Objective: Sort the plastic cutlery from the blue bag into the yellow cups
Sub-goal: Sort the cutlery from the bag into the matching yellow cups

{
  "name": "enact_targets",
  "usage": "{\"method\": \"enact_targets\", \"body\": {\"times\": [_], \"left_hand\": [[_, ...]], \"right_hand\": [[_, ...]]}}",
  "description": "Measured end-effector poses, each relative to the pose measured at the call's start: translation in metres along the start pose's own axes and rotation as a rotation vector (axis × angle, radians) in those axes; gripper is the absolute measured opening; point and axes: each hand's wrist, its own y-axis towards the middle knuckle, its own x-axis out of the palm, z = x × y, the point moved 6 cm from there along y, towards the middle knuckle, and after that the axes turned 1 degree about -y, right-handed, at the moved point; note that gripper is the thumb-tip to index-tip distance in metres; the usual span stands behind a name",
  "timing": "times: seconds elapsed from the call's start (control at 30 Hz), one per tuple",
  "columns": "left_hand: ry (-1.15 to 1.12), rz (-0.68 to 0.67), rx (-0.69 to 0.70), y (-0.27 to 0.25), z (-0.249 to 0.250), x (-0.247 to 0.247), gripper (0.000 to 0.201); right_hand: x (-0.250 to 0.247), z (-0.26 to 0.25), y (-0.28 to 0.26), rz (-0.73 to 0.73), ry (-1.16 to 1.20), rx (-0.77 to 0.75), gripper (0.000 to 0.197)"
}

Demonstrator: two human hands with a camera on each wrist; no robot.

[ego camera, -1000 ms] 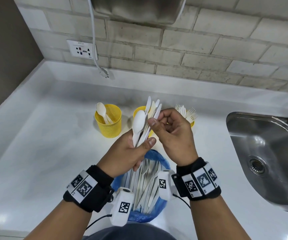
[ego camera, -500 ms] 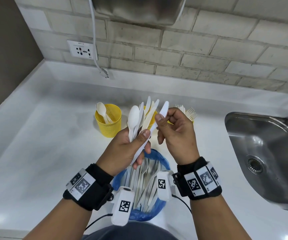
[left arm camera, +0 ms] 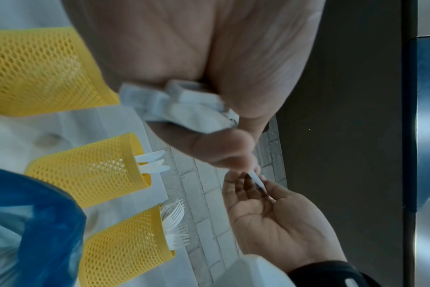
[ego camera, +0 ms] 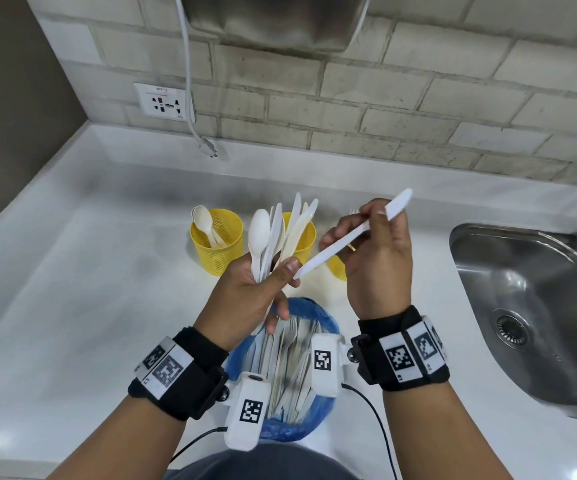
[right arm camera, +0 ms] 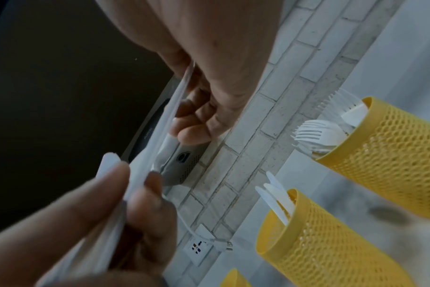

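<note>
The right hand (ego camera: 372, 261) pinches one white plastic knife (ego camera: 353, 237), clear of the bundle, with its long axis running from about 8 o'clock (handle end, just beside the left thumb) to 2 o'clock (blade tip). The left hand (ego camera: 245, 299) is clamped around a fan of mixed cutlery (ego camera: 273, 233) above the blue bag (ego camera: 328, 327) on the bench (ego camera: 89, 306). The knife cup (ego camera: 302, 237) stands at 11 o'clock from the right hand and is nearer to it than the spoon cup (ego camera: 217, 244) at far left; the fork cup (ego camera: 337, 268) is mostly hidden behind the right hand, so the blade likely swings left.
</note>
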Motion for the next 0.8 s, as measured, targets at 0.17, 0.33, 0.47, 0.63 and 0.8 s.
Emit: {"method": "enact_targets", "body": {"times": [0.17,0.33,0.47,0.63,0.8], "left_hand": [[-0.018,0.008,0.006,0.0,-0.002,0.0,0.026],[-0.063,0.0,-0.018,0.002,-0.006,0.001,0.021],[-0.111,-0.013,-0.027,0.001,-0.008,0.002,0.034],[-0.077,-0.026,-0.008,0.001,-0.006,0.003,0.042],[-0.07,-0.038,0.006,0.002,-0.005,0.005,0.039]], "right_hand": [[0.004,0.002,-0.001,-0.088,-0.135,0.026,0.023],[0.015,0.01,-0.009,-0.197,-0.469,0.029,0.016],[0.015,0.013,-0.01,-0.201,-0.491,0.045,0.023],[0.013,0.014,-0.009,-0.167,-0.481,0.048,0.024],[0.011,0.013,-0.009,-0.134,-0.449,0.013,0.024]]}}
